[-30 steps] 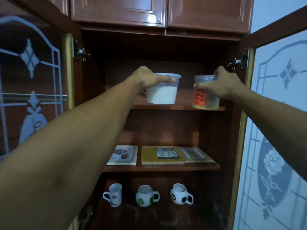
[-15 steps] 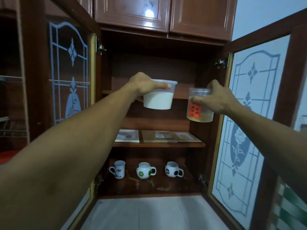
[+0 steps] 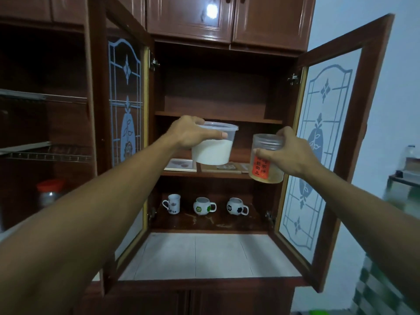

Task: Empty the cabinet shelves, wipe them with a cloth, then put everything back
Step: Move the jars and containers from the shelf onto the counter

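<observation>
The cabinet [image 3: 216, 87] is standing open, with its two glass doors [image 3: 325, 133] swung wide. The left hand [image 3: 191, 135] is gripping a lidded plastic tub [image 3: 212, 151] of white powder by the rim, with the fingers curling over the lid and the thumb lying along the near side. It is holding the tub in the air in front of the shelves. At the tub's 3 o'clock, near it but apart, the right hand [image 3: 288, 153] is wrapping round the upper part of a clear jar [image 3: 266, 169] with a red label, holding it off the shelf and slightly tilted. The top shelf [image 3: 250, 120] is running at the tub's 12 o'clock. Flat boxes [image 3: 180, 164] are lying on the middle shelf [image 3: 204, 175], partly hidden behind the tub. At 6 o'clock, three mugs [image 3: 203, 206] are standing in a row on the cabinet floor, well apart from one another. Below them the white tiled bench [image 3: 200, 255] is stretching toward the camera. Far off at 9 o'clock, a red-lidded jar [image 3: 50, 192] is sitting in the dim neighbouring compartment.
</observation>
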A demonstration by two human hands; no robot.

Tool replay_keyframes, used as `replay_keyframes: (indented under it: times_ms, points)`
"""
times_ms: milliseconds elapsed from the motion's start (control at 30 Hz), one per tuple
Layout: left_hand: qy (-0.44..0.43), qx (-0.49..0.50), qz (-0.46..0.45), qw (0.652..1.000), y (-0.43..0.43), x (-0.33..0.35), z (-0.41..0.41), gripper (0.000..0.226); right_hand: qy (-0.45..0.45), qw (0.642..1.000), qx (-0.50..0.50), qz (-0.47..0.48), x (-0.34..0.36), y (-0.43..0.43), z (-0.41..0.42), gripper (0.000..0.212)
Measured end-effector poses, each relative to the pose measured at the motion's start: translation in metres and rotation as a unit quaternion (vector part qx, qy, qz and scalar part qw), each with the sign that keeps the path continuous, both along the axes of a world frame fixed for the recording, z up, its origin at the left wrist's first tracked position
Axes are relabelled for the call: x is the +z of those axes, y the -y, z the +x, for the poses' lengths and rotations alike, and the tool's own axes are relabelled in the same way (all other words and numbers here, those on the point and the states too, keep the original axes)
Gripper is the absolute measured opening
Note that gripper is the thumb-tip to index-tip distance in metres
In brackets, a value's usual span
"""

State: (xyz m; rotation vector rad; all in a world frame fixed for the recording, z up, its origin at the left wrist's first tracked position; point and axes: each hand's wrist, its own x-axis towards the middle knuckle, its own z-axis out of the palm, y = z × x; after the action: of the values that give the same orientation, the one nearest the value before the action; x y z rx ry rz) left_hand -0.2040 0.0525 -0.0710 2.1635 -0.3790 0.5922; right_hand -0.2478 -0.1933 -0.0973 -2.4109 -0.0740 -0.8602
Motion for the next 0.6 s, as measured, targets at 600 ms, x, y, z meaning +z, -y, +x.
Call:
replay_keyframes:
  times_ms: [600]
  points:
    - [-0.054, -0.007, -0.049, 0.997, -0.08, -0.071, -0.137, 0.101, -0.034, 0.997, 0.071, 0.016, -0.067, -0.067, -0.121, 0.072]
